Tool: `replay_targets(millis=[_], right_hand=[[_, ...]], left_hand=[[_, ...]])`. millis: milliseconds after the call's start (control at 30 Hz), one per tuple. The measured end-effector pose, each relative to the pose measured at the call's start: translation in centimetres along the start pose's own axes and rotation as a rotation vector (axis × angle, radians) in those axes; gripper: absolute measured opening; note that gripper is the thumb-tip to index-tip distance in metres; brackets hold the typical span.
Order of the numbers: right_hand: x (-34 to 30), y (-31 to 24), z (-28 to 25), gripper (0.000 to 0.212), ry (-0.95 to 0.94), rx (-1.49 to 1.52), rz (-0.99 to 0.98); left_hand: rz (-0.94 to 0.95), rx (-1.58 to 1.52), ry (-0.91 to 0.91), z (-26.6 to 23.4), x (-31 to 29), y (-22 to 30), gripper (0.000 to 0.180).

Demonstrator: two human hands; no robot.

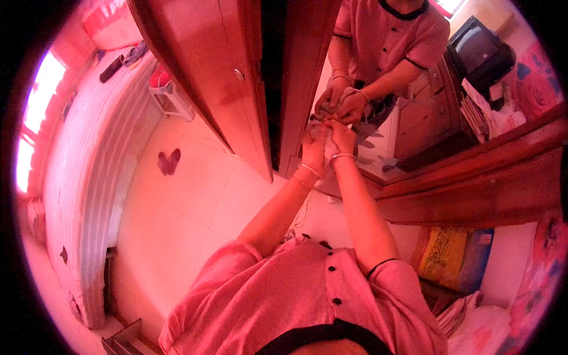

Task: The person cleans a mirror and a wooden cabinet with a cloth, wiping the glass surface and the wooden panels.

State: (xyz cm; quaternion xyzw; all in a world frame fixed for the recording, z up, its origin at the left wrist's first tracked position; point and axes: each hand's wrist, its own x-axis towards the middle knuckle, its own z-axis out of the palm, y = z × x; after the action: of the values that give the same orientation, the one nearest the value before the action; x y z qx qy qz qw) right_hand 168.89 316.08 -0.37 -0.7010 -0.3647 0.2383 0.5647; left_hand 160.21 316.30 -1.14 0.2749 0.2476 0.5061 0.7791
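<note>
My arms reach forward to a tall mirror (383,137) set in a dark wooden frame. My left hand (314,144) and my right hand (343,137) are close together at its surface, fingers curled in. Between them is a crumpled pale greyish cloth (328,151), partly hidden by the hands. The mirror's reflection also shows both hands bunched round the cloth. Grey leaf-shaped marks (368,143) show on the glass beside my right hand. A bangle circles each wrist.
Left of the mirror, a wooden cupboard door (222,65) with a round knob stands ajar. Farther left are a white stool (171,102), dark slippers (169,161) on the tiled floor, and a bed (89,154) with striped bedding. A television (478,52) appears in the reflection.
</note>
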Motion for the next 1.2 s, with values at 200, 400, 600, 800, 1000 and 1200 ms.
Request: replay_targets(millis=[200, 400, 600, 800, 1000, 1200], right_hand=[[0.2, -1.3, -0.1, 0.027, 0.010, -0.304, 0.062], [2.7, 1.6, 0.2, 0.023, -0.093, 0.547, 0.605], [1.1, 2.9, -0.6, 0.022, -0.355, 0.862, 0.337], [1.6, 3.1, 0.1, 0.024, -0.349, 0.977, 0.461], [3.2, 9.8, 2.2, 0.032, -0.204, 0.644, 0.354], [1.6, 7.5, 0.9, 0.036, -0.630, 1.252, 0.656]], left_hand=[[0.247, 0.366, -0.023, -0.4, 0.3, -0.7, 0.027], [0.025, 0.138, -0.105, -1.2, 1.2, 0.4, 0.026], [0.285, 0.472, 0.030, 0.2, -0.8, 1.2, 0.029], [0.581, 0.932, -0.105, 0.7, 0.1, 3.6, 0.027], [0.590, 1.165, -0.082, -1.8, 2.1, 0.0, 0.019], [0.572, 1.220, -0.093, -0.1, 0.8, 1.9, 0.018]])
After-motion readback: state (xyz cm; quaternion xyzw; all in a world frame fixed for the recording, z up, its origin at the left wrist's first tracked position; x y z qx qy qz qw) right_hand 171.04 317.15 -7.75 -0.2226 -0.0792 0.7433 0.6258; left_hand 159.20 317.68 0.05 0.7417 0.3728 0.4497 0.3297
